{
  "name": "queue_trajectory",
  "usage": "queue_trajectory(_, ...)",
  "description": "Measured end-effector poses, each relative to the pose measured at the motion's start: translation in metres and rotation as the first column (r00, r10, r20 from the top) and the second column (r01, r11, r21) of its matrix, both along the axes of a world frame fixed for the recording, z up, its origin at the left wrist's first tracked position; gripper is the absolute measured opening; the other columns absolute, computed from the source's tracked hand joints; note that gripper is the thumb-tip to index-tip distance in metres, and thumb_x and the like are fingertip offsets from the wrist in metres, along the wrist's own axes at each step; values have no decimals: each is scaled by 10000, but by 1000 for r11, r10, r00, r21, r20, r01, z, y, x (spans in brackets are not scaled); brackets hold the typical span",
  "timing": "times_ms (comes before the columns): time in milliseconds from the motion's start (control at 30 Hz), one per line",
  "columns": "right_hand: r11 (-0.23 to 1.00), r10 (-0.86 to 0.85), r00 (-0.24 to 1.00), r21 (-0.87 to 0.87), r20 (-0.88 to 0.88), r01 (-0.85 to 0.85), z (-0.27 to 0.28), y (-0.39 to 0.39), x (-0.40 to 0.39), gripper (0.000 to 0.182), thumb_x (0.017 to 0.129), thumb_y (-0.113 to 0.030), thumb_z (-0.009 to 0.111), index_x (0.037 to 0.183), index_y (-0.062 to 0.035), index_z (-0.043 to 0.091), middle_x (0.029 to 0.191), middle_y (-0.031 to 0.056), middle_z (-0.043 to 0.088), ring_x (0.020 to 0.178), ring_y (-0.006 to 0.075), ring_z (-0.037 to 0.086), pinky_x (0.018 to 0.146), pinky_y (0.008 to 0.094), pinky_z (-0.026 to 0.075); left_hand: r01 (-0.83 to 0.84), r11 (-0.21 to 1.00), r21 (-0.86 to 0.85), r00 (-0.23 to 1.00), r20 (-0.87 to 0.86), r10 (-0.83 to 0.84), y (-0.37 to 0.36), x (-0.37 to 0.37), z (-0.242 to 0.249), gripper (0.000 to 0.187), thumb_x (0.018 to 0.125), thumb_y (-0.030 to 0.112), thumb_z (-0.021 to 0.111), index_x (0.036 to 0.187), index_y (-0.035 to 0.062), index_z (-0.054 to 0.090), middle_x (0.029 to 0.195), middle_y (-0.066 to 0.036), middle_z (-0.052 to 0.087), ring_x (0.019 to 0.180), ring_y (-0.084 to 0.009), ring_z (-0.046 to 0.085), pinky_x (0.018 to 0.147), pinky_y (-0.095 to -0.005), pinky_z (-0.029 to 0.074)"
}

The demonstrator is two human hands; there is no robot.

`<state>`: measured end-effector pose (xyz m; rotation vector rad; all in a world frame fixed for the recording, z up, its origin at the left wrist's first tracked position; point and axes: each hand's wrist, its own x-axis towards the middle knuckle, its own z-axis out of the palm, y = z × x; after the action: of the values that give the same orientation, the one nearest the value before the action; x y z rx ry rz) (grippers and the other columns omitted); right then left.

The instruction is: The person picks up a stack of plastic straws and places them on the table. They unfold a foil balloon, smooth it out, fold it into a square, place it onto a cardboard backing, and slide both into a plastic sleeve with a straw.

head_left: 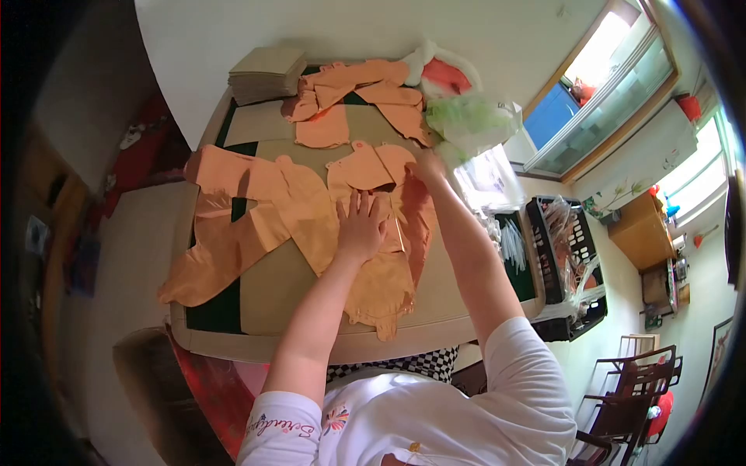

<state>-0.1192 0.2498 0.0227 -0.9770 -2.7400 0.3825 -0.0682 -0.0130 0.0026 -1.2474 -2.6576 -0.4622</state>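
Observation:
Several orange cut-out fabric pieces lie spread over a beige table with a dark green centre. My left hand lies flat, fingers apart, pressing down on one orange piece near the table's middle. My right hand reaches farther out and touches the edge of an orange cut-out at the right side, next to a green-tinted plastic bag. Whether the right hand pinches that piece is hard to tell.
A stack of tan sheets sits at the far left corner. More orange pieces lie at the far edge. A black plastic crate stands right of the table, with wooden chairs beyond and a window.

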Motion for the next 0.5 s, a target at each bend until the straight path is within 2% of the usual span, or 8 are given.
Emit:
queue_trajectory(33, 1000, -2, 995, 30, 97, -1, 3, -1, 10, 642, 751, -364, 690, 1277, -48, 499, 1114, 179, 631, 1038, 321, 609, 869, 413, 489, -3, 1000, 5, 1000, -3, 3, -1, 0, 1, 590, 905, 380, 477, 1410, 93, 371, 1479, -184, 299, 1392, -348, 232, 1089, -605, 169)
queue_trajectory(67, 986, -28, 992, -160, 125, 48, 9, 0, 15, 642, 757, -380, 681, 1270, -37, 502, 1139, 169, 626, 1081, 320, 594, 894, 401, 488, -6, 1000, 8, 1000, -4, 6, -1, 0, 2, 591, 903, 378, 479, 1407, 89, 375, 1476, -184, 303, 1390, -346, 235, 1092, -600, 168)
queue_trajectory(167, 980, 78, 997, -186, 3, -76, 20, -15, 19, 432, 724, -317, 716, 1022, -22, 611, 1080, 189, 633, 1050, 366, 583, 859, 445, 481, -13, 1000, -11, 1000, -9, 13, 1, -1, -3, 589, 913, 392, 449, 1413, 90, 371, 1491, -171, 286, 1403, -339, 201, 1098, -600, 145)
queue_trajectory(267, 993, -2, 974, 117, -227, 30, -7, -13, 6, 381, 720, -311, 719, 944, -16, 630, 990, 208, 645, 999, 366, 600, 831, 450, 491, -10, 998, -55, 1000, 4, 10, 2, 0, -1, 589, 919, 396, 435, 1420, 95, 362, 1501, -161, 275, 1411, -333, 181, 1100, -603, 133)
queue_trajectory(367, 992, -4, 989, 122, -146, 22, -10, -19, 8, 444, 718, -335, 723, 1000, -12, 607, 909, 218, 649, 921, 382, 621, 799, 457, 498, -5, 999, -38, 1000, 15, 6, 1, 1, 2, 588, 909, 391, 460, 1406, 86, 380, 1490, -172, 289, 1402, -332, 211, 1099, -597, 151)
queue_trajectory(467, 994, 99, 993, 44, -66, -96, -28, 0, -11, 541, 726, -384, 728, 1077, -9, 558, 945, 215, 651, 912, 401, 623, 789, 444, 510, -13, 1000, -23, 1000, 2, 13, 1, 0, -1, 595, 906, 393, 472, 1406, 83, 378, 1490, -174, 287, 1402, -328, 217, 1101, -593, 157)
queue_trajectory(500, 994, 108, 987, 34, -123, -105, -17, -10, -12, 535, 745, -386, 714, 1089, -10, 551, 957, 216, 653, 904, 398, 628, 782, 437, 513, -14, 1000, -26, 1000, -2, 14, 1, 0, -2, 599, 907, 395, 472, 1410, 85, 372, 1493, -172, 282, 1404, -326, 213, 1102, -593, 156)
